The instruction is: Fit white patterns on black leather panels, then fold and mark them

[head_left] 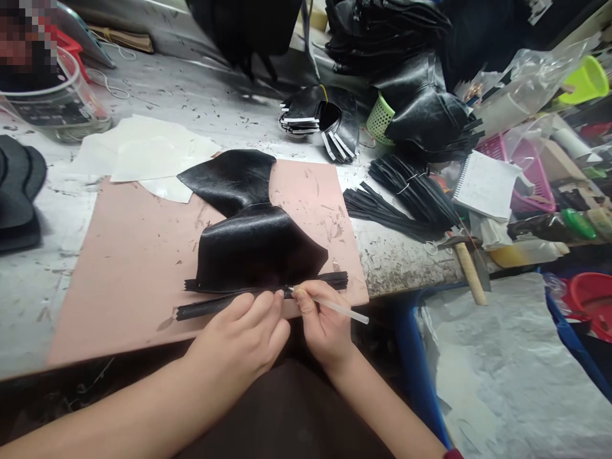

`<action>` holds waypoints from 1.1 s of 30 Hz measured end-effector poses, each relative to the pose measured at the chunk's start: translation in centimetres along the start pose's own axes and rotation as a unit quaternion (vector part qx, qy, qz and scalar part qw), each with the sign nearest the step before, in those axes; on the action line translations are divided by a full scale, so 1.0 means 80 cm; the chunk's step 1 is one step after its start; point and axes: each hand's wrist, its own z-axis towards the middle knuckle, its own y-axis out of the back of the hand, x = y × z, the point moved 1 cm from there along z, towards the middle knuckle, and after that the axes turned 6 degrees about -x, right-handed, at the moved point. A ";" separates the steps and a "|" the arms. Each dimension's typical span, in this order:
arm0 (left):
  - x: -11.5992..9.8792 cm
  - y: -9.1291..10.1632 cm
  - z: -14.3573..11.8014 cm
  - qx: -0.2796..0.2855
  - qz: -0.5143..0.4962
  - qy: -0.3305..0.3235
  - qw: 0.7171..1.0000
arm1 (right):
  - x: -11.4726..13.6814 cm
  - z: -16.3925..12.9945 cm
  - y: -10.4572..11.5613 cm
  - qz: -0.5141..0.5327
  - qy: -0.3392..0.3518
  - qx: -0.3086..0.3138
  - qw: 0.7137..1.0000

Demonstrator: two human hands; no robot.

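Scuffed grey bench [201,95], both hands at a black zip [201,310]

The bench runs across the frame, strewn with dark scraps, and a pink mat [129,255] lies over it at the centre. White paper sheets [153,150] lie partly on the mat's far left corner, and a clear plastic tub [71,118] stands in the upper left. At right of centre I have a tied bundle of black strips [411,185], with a spiral notebook [488,182] beyond it and a wooden-handled tool [471,274] jutting over the edge. Below that, at lower right, is a blue bin [415,357].

The zip lies slantwise at the lower middle of the frame, along the mat's near edge. Just above it sits a curved black panel [258,245], with a second zip strip [335,279] showing past both ends of its near edge; another black panel [234,182] lies behind.

My left hand [243,331] rests over the zip, fingers bent and close together; I can't tell whether they pinch it or only press. My right hand [327,325] has thumb and fingers closed round a slim white stick [351,312], its tip just beside my left fingertips.
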 end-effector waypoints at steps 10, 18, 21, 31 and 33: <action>-0.001 -0.001 0.000 -0.003 0.005 0.000 1.000 | -0.002 0.001 0.000 0.003 0.010 -0.006 1.000; -0.001 0.001 0.002 -0.011 0.008 -0.001 1.000 | -0.004 -0.002 -0.002 0.012 0.006 -0.001 1.000; -0.001 0.002 0.002 -0.013 0.008 0.000 1.000 | -0.004 -0.003 -0.002 0.011 0.007 0.002 1.000; -0.001 -0.001 0.001 -0.013 0.003 0.002 1.000 | -0.001 0.001 0.000 0.011 0.019 0.011 1.000; -0.001 0.000 0.002 -0.014 0.004 0.000 1.000 | -0.002 0.001 0.001 0.019 0.011 0.018 1.000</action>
